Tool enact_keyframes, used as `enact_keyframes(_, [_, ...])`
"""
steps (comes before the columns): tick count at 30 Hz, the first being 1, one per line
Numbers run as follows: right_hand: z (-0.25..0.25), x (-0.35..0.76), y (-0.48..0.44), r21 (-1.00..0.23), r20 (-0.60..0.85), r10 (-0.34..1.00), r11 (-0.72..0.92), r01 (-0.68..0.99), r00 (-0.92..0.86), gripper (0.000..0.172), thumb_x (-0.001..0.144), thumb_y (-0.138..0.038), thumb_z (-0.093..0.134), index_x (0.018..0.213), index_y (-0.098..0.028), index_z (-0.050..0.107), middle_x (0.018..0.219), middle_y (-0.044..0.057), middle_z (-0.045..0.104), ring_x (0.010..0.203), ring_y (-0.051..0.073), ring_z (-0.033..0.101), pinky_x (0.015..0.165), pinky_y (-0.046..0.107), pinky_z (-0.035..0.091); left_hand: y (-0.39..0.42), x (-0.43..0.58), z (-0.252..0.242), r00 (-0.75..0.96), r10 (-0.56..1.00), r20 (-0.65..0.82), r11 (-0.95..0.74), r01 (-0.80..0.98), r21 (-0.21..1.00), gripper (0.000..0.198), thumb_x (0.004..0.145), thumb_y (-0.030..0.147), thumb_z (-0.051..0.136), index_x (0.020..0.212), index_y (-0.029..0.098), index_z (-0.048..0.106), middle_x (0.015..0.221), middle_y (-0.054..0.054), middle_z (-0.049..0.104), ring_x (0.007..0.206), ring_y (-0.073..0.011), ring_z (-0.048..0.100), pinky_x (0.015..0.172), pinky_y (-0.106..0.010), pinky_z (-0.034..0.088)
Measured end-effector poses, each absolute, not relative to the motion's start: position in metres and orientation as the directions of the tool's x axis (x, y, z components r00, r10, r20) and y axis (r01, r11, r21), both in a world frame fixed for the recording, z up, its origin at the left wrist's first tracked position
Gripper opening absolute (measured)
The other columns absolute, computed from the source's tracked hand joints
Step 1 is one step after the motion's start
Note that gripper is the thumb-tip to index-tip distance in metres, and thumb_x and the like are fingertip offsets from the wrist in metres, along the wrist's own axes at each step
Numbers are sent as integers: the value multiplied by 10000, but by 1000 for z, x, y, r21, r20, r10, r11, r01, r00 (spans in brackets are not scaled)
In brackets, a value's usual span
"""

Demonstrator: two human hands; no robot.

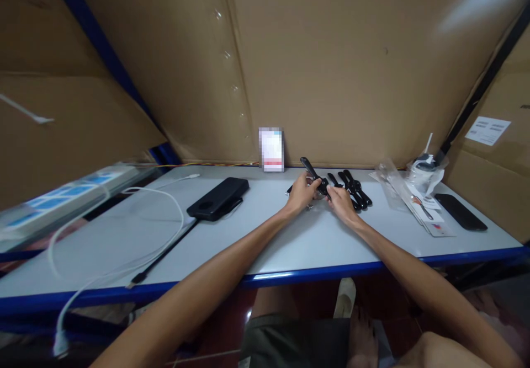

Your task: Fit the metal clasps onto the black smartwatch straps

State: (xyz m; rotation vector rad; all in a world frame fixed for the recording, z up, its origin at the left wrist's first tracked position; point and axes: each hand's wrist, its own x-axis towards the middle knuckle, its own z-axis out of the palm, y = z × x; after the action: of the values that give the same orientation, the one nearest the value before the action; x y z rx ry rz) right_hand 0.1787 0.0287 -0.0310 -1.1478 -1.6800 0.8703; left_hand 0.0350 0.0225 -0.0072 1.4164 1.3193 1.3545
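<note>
The left hand (303,192) pinches the tool (322,185), thumb laid over its middle and fingers curled behind. The right hand (341,201) closes on its near end, thumb against the black body, its fingers mostly hidden. So both grips are narrow, with the tool held between them, just above the table (265,252).

The step in hand looks like handling or adjusting the tool at its middle. To do it well, I would let the left hand keep it steady and the right thumb do the fine work, with light, even pressure and fingertips clear of any edge or joint. Holding it low to the table makes a slip harmless.

The tool is black and glossy, with a smooth, rounded handle slanting up and away beyond the left thumb. Its middle is bulkier; the fingers and blur hide the detail there, and I cannot tell whether it has a blade.

Just right of the grip lie the other tools (356,187), similarly black and shiny, close together. Farther right are flat packs (430,222) and a dark phone (461,212). Beyond the grip, slightly left, stands a lit screen (272,150); well left lies a power bank (219,197).
</note>
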Motion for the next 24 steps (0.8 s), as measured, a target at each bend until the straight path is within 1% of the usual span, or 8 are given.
enact_keyframes(2, [-31,178,29,-904,270,946,313,291,-178,479,917,-498,420,570,-196,551,449,-22,469,459,133,446,497,244,325,21,36,-6,-10,989,149,-146,145,978,198,875,355,562,836,172,497,447,46,548,317,-87,459,375,-184,323])
enact_keyframes(4, [-29,178,28,-910,271,943,316,267,-193,474,911,-498,428,570,-193,550,457,-18,476,469,134,454,492,241,333,20,37,-6,31,989,146,-149,108,983,220,888,359,541,798,163,498,465,11,584,353,-105,524,382,-185,360])
enact_keyframes(6, [-27,178,26,-922,254,944,302,241,-210,472,904,-511,438,572,-192,545,461,-18,480,457,127,446,474,237,328,19,38,-5,5,985,172,-171,83,982,231,886,351,545,772,156,503,477,-6,601,387,-121,566,398,-194,403])
enact_keyframes(10, [-25,177,24,-954,188,952,236,187,-240,512,894,-590,425,589,-195,539,448,-24,463,411,114,402,422,232,294,19,40,-5,-58,976,210,-205,85,975,235,878,344,561,749,154,511,466,-3,600,388,-129,572,408,-212,441])
enact_keyframes(13, [-27,178,25,-936,246,937,296,189,-249,560,885,-647,414,574,-196,534,442,-19,452,424,115,408,432,232,302,19,41,-5,-70,971,230,-223,100,970,222,863,333,584,744,159,513,463,9,598,387,-133,575,410,-217,449])
enact_keyframes(16, [-29,178,28,-907,307,917,363,215,-254,569,875,-662,427,560,-198,525,446,-16,450,448,123,426,457,238,314,18,42,-5,-74,972,223,-215,98,972,202,854,318,591,752,164,510,464,13,597,393,-138,583,413,-217,448])
enact_keyframes(20, [-28,178,27,-880,338,913,392,269,-227,568,895,-639,401,545,-204,509,456,-8,461,480,140,454,500,251,334,18,43,-5,-57,977,204,-200,78,977,155,868,280,549,773,169,496,482,8,605,421,-148,605,428,-223,461])
enact_keyframes(24, [-23,178,22,-833,384,895,442,333,-227,555,933,-568,369,532,-208,501,482,7,496,543,162,508,565,261,364,16,43,-4,-46,975,215,-210,99,973,160,876,287,539,775,176,484,470,12,597,396,-138,580,419,-218,441])
